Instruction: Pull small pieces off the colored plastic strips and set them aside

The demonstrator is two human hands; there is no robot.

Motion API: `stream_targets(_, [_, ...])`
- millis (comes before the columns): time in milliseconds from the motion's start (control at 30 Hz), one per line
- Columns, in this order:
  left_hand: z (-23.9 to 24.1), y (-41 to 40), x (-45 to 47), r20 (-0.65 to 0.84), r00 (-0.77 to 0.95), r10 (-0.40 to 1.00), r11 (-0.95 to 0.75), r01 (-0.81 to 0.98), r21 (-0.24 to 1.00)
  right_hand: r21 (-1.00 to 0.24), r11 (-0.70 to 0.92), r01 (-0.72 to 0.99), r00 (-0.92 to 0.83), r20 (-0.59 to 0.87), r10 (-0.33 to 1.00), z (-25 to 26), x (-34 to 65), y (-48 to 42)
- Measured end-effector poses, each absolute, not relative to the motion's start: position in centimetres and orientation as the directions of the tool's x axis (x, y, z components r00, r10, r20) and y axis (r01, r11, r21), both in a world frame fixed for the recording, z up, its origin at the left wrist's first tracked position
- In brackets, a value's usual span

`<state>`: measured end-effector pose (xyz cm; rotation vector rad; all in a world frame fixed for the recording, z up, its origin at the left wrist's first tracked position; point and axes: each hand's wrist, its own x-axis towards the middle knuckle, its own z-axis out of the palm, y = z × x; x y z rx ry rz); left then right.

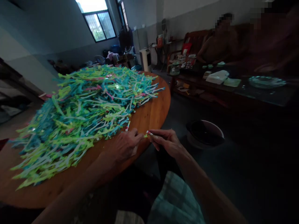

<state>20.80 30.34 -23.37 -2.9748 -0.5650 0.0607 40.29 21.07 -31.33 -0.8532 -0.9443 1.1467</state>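
Both hands, left hand [123,145] and right hand [166,142], pinch one small strip [149,133] beside the pile [81,112]

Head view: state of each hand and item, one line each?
Left hand: resting at the table edge, fingertips pinching a small piece.
Right hand: off the table edge, pinching the same small piece.
Small piece: held between both hands, pink and green.
Pile of strips: heaped loose on the table, green, blue, pink.
Round table: mostly covered.
Basin: on the floor, contents unclear.

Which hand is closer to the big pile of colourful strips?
Left. The left hand rests on the round table right at the edge of the pile; the right hand is off the table edge, farther away.
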Motion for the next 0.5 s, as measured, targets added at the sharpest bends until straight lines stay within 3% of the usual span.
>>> stream_targets(267, [-23.8,29.3,16.6,0.040,0.895,0.445,-0.895,0.445,-0.001,-0.953,0.127,-0.277,0.024,0.126,0.992,-30.7,36.9,21.5])
stream_targets(500, [-22.7,28.5,14.8,-0.010,0.881,0.473,-0.880,0.472,-0.059,-0.983,0.128,-0.135,-0.035,0.133,0.990,-30.3,35.2,21.6])
